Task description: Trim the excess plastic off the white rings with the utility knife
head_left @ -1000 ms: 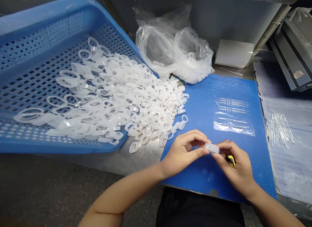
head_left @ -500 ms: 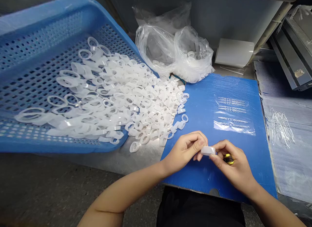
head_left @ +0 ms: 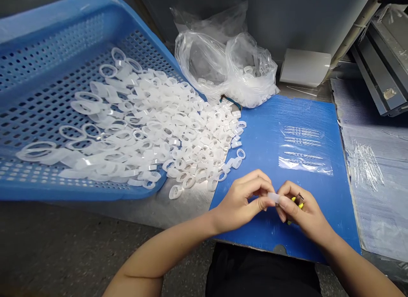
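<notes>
Left of the blue board (head_left: 261, 127), a perforated blue plastic basket (head_left: 63, 24) lies tipped, its pile of white rings (head_left: 178, 118) spilling over bare metal to the board's left edge and slightly onto it. Behind: crumpled clear bag (head_left: 207, 63), more rings inside. Beyond the hands, flat on the board, a clear sleeve (head_left: 306, 165) with slim pointed sticks (head_left: 302, 141) in rows. Right: loose heap of similar glossy sticks (head_left: 368, 167) on a pale ribbed sheet (head_left: 379, 220); grey metal box (head_left: 379, 71) above.

Ring in hand (head_left: 273, 198): translucent milky white, smooth, seen as a short band, partly covered by fingers. Position: held above the board's near half, between both hands.

Left hand (head_left: 244, 199): thumb and fingers pinched narrowly on the ring's left end. Right hand (head_left: 302, 209): thumb and fingers close on its right end; a yellow-and-black tool (head_left: 301, 205) is tucked in the same hand, mostly hidden, exact form unclear.
</notes>
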{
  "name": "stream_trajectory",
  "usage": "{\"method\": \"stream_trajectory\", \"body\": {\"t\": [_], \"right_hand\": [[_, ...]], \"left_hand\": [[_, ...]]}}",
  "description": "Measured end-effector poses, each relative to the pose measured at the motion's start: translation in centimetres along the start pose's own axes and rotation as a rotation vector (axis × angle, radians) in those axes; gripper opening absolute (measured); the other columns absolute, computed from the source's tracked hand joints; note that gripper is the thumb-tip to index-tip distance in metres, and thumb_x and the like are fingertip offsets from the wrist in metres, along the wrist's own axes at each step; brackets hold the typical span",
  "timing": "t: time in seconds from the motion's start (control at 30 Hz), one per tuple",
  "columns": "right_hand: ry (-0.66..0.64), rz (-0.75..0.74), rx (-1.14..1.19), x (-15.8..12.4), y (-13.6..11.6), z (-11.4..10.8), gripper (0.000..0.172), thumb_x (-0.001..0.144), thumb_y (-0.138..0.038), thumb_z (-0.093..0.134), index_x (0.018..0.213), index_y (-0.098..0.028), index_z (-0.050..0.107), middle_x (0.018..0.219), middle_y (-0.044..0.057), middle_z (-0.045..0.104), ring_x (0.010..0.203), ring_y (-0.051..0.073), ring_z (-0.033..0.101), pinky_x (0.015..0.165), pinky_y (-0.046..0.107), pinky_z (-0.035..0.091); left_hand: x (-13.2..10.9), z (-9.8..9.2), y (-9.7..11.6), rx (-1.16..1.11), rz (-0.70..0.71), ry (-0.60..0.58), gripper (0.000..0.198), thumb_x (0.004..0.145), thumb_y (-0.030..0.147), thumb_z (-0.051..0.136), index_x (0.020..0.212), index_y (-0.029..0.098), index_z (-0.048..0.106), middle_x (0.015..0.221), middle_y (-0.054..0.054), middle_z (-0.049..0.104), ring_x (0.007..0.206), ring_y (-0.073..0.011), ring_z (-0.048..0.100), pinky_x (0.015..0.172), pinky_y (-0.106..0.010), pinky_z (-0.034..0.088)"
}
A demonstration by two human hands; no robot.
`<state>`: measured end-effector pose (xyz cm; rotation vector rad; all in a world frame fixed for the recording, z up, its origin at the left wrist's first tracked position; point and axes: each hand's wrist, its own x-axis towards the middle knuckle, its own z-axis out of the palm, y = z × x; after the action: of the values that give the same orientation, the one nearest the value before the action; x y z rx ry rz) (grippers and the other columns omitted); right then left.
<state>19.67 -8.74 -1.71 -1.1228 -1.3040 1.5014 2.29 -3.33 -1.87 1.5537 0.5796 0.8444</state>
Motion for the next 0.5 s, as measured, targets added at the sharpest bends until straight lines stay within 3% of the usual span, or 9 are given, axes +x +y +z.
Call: {"method": "stream_trajectory", "body": {"t": [0.1, 0.27, 0.5], "right_hand": [[0.013, 0.084, 0.085, 0.2, 0.5, 0.1, 0.041, 0.092, -0.05, 0.052, 0.066, -0.018, 0.05, 0.049, -0.005, 0.051, 0.042, 0.007, 0.034, 0.042, 0.019, 0.026], [0.035, 0.211, 0.273, 0.6, 1.2, 0.3, 0.052, 0.089, -0.061, 0.048, 0.059, -0.018, 0.049, 0.036, -0.005, 0.049, 0.03, 0.004, 0.019, 0.032, 0.019, 0.014], [0.036, 0.18, 0.403, 0.8, 0.8, 0.4, 0.044, 0.087, -0.056, 0.055, 0.067, -0.017, 0.052, 0.043, -0.004, 0.056, 0.03, 0.003, 0.02, 0.033, 0.018, 0.014]], "left_hand": [[-0.1, 0.3, -0.3, 0.061, 0.029, -0.019, 0.018, 0.089, 0.03, 0.061, 0.08, 0.013, 0.061, 0.081, -0.001, 0.051, 0.061, -0.0063, 0.053, 0.054, -0.017, 0.047], [0.1, 0.7, -0.2, -0.112, -0.132, -0.07, 0.026, 0.086, 0.037, 0.063, 0.078, 0.013, 0.06, 0.083, -0.001, 0.051, 0.056, -0.0052, 0.053, 0.051, -0.018, 0.048], [0.3, 0.4, 0.2, -0.146, -0.223, -0.023, 0.031, 0.081, 0.043, 0.067, 0.076, 0.014, 0.058, 0.084, -0.001, 0.051, 0.054, -0.0053, 0.053, 0.05, -0.019, 0.048]]}}
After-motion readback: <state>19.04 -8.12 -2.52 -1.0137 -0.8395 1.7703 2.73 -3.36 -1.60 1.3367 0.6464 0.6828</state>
